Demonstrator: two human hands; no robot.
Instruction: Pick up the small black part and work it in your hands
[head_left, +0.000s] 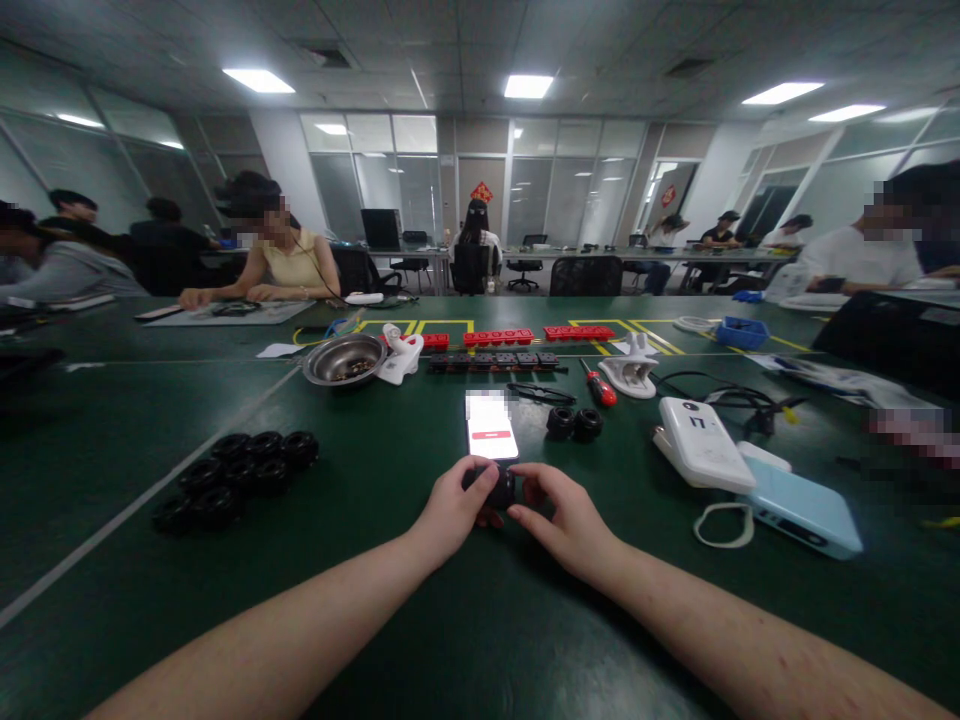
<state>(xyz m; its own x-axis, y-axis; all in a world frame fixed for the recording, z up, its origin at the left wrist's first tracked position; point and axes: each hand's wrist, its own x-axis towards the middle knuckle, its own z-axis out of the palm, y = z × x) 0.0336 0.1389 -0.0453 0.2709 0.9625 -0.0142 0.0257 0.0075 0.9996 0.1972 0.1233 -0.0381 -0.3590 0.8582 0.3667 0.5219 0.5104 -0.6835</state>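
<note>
Here, the left hand has its grip around a black wheel by the near end of the lit phone on the bench; the right hand, its grip parted, sits at the wheel's right side, contact unclear, two spare wheels lying beyond

The left forearm and right forearm are bare as far as the view reaches, each narrowing toward the wrist. A few small spots mark the right one (well up from the wrist). The left hand and right hand are bare too.
</note>
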